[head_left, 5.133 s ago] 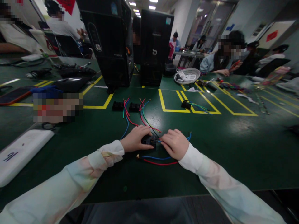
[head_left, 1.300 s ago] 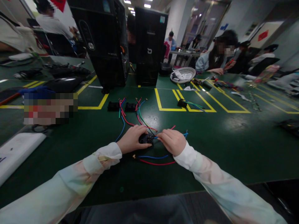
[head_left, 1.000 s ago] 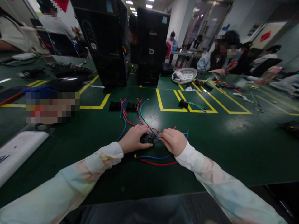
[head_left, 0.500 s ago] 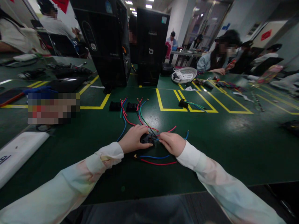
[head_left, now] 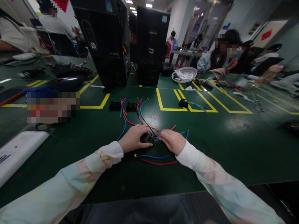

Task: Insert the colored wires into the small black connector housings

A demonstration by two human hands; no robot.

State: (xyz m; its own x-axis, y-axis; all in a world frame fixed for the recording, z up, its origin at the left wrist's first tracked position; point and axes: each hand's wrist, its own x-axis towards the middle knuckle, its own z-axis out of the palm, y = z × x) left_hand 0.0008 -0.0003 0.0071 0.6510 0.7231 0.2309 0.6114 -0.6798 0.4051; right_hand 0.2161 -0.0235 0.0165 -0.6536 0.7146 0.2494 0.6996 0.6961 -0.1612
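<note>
My left hand (head_left: 133, 138) is closed round a small black part (head_left: 147, 138) just above the green table (head_left: 221, 155). Thumb and fingers of my right hand (head_left: 173, 141) pinch a blue wire (head_left: 157, 137) where it meets that part's right side. A red wire end (head_left: 173, 127) and blue wire ends stick out beyond the right hand. Nearer to me lie a blue wire (head_left: 154, 157) and a red wire (head_left: 156, 163), joined at a brass-coloured terminal. Behind my hands are two black parts (head_left: 115, 105) (head_left: 132, 106) with red, blue and green wires.
Two black computer towers (head_left: 105, 46) (head_left: 151, 46) stand at the back. A white basket (head_left: 184, 75) and a black part with green wires (head_left: 183, 103) lie right of them. At left is a white case (head_left: 21, 152). People sit at tables beyond.
My right hand has tilted slightly and its fingers have shifted a little upward. More of the blue wire shows past its back. The left hand stays round the black part.
</note>
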